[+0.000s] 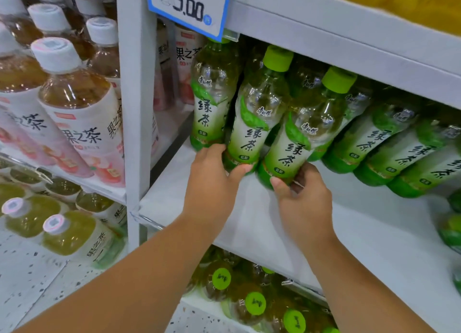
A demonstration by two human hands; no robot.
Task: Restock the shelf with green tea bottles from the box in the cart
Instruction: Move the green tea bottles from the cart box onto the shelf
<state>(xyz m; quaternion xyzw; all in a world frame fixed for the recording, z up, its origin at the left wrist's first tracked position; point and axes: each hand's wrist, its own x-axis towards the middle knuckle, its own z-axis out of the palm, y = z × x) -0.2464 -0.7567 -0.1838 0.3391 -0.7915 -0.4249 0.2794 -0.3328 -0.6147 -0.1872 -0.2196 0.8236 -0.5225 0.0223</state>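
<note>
Two green tea bottles with green caps stand at the front of the white shelf [249,223]. My left hand [212,180] grips the base of the left bottle [254,123]. My right hand [299,198] grips the base of the right bottle [304,135]. A third green tea bottle [212,95] stands just left of them, by the white upright. More green tea bottles [389,143] stand in a row to the right. The box and the cart are out of view.
A white upright post [134,108] divides the shelves. Peach tea bottles [74,108] with white caps fill the left bay. A blue price tag [189,6] hangs from the shelf above. Green-capped bottles [254,302] sit on the shelf below.
</note>
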